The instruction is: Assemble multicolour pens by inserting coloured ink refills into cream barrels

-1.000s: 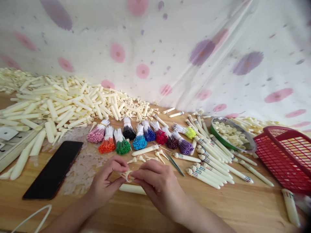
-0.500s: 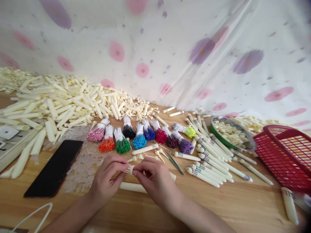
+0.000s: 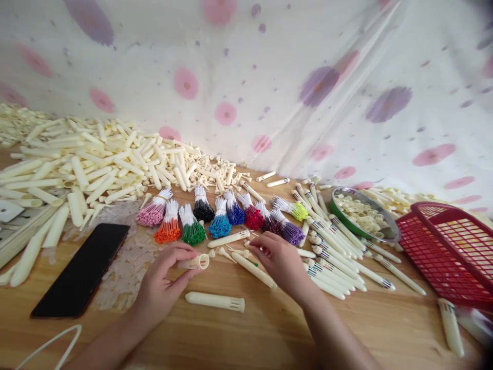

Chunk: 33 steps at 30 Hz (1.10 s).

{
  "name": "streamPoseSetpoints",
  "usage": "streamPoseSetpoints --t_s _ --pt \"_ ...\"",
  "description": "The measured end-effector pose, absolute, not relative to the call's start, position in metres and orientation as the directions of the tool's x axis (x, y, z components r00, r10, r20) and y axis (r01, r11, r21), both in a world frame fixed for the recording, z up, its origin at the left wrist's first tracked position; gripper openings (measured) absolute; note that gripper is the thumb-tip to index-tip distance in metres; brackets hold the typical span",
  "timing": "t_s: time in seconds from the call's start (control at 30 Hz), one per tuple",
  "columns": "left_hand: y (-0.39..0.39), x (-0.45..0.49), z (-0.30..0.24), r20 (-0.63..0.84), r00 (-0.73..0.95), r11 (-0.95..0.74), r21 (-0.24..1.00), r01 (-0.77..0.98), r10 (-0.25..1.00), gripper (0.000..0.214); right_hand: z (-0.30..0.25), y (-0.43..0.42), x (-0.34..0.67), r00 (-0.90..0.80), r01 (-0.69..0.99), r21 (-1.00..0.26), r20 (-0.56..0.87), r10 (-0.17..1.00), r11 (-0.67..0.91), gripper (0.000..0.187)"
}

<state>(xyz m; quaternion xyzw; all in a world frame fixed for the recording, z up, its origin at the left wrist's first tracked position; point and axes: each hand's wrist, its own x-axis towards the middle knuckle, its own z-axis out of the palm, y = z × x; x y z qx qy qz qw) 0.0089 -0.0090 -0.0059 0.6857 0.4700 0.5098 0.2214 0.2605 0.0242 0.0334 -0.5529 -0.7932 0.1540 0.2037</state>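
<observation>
My left hand [image 3: 164, 277] is closed around a cream pen barrel [image 3: 198, 261], its open end turned toward the right. Over small loose parts, my right hand [image 3: 283, 264] has its fingertips pinched together; whatever is between them is too small to make out. Beneath the hands a slotted cream barrel [image 3: 214, 301] lies on the table, and another slotted barrel [image 3: 254, 270] rests between them at an angle. Small cream plungers [image 3: 226, 254] lie just behind. Bundled white refills with coloured ends, such as blue [image 3: 220, 223] and purple [image 3: 291, 232], stand in a row beyond.
At left are a black phone [image 3: 82, 270], clear plastic bits [image 3: 127, 267] and a heap of cream tubes [image 3: 92, 159]. Multicolour pens [image 3: 327, 280], a green-sided bowl [image 3: 348, 228] of small parts and a red basket [image 3: 442, 252] occupy the right. A patterned sheet [image 3: 231, 67] hangs behind.
My hands have come apart. The right one has moved right to the small parts, while the left keeps a barrel with its open end now showing. A slotted barrel below is uncovered.
</observation>
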Motion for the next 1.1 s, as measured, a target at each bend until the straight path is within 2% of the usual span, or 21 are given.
streamPoseSetpoints --t_s 0.07,0.1,0.17,0.23,0.3,0.4,0.47,0.53,0.6,0.67,0.77,0.93,1.1 --pt "-0.008 0.008 -0.005 0.369 0.034 -0.363 0.886 0.290 0.929 0.012 0.027 0.025 0.283 -0.248 0.937 -0.236 0.074 0.966 0.259 0.015" --pt "-0.007 0.007 -0.003 0.309 0.053 -0.313 0.924 0.220 0.950 0.014 0.023 0.023 0.292 -0.229 0.959 -0.165 0.038 0.973 0.232 0.016" --pt "-0.006 0.005 0.001 0.205 0.135 -0.220 0.970 0.106 0.969 0.019 0.013 0.019 0.303 -0.211 0.975 -0.078 -0.050 0.976 0.207 0.015" --pt "-0.006 0.003 0.004 0.119 0.246 -0.132 0.990 0.040 0.962 0.022 0.005 0.016 0.307 -0.197 0.980 -0.043 -0.111 0.974 0.193 0.007" --pt "-0.006 0.002 0.006 0.060 0.350 -0.059 0.998 -0.014 0.935 0.024 0.000 0.015 0.307 -0.190 0.982 -0.040 -0.128 0.974 0.186 0.002" --pt "-0.007 0.001 0.002 0.023 0.419 0.021 0.995 -0.102 0.908 0.029 0.003 0.018 0.307 -0.189 0.981 -0.068 -0.115 0.975 0.182 0.007" --pt "-0.007 0.001 -0.001 0.006 0.443 0.065 0.987 -0.144 0.896 0.031 0.011 0.019 0.306 -0.207 0.970 -0.146 -0.074 0.975 0.195 0.009" --pt "-0.007 0.002 -0.003 -0.021 0.470 0.107 0.982 -0.158 0.882 0.032 0.023 0.019 0.301 -0.274 0.922 -0.274 0.035 0.961 0.273 0.011" --pt "-0.007 0.003 -0.003 -0.051 0.491 0.134 0.982 -0.136 0.870 0.035 0.035 0.018 0.294 -0.368 0.836 -0.359 0.192 0.910 0.414 0.014" --pt "-0.006 0.004 -0.002 -0.078 0.502 0.150 0.983 -0.104 0.862 0.037 0.047 0.015 0.283 -0.452 0.764 -0.350 0.309 0.837 0.542 0.015" --pt "-0.006 0.005 -0.001 -0.097 0.511 0.163 0.983 -0.086 0.854 0.033 0.061 0.012 0.266 -0.564 0.665 -0.319 0.378 0.734 0.675 0.017" --pt "-0.005 0.005 -0.002 -0.119 0.473 0.160 0.986 -0.047 0.873 0.029 0.072 0.009 0.249 -0.697 0.573 -0.255 0.350 0.626 0.779 0.021" --pt "-0.004 0.005 -0.003 -0.145 0.450 0.158 0.987 0.008 0.881 0.027 0.070 0.010 0.246 -0.718 0.587 -0.182 0.332 0.612 0.789 0.024"
